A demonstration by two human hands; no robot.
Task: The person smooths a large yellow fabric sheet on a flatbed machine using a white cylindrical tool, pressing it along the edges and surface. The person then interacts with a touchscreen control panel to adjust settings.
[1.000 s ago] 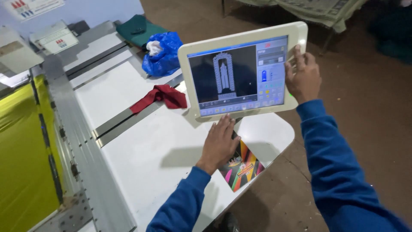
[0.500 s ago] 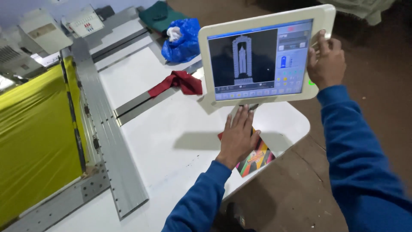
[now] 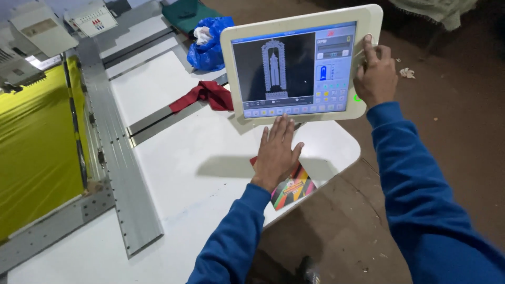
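Our right hand point(image 3: 374, 73) grips the right edge of the white touch panel point(image 3: 300, 66), thumb on the bezel, screen tilted toward us above the white table point(image 3: 173, 168). Our left hand point(image 3: 276, 152) lies flat and open, holding nothing, on a striped booklet point(image 3: 294, 186). Best to brace the panel steady and press squarely. A red cloth point(image 3: 205, 94) lies near.
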